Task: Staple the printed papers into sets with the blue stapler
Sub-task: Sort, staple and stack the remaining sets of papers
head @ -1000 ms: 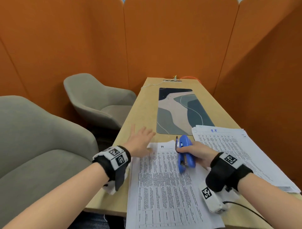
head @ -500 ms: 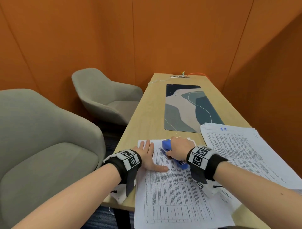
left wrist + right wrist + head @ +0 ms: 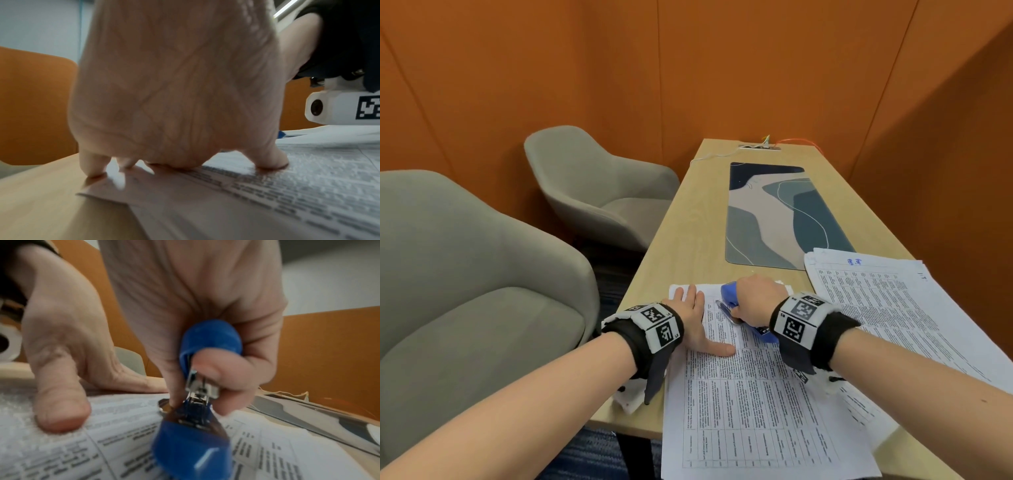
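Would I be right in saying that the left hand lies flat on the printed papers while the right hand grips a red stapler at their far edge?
Nearly: the stapler is blue, not red, as the right wrist view shows plainly. The rest holds: the left hand lies flat on the printed papers while the right hand grips the stapler at their far edge.

stapler (image 3: 729, 295) on near papers (image 3: 756, 404), paper stack (image 3: 893, 308) right, mat (image 3: 774, 212) behind

Glossy blue plastic stapler (image 3: 209, 340), matt wood-grain table (image 3: 688, 246)

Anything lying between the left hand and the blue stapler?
Only bare printed paper between left hand and blue stapler, per the head view.
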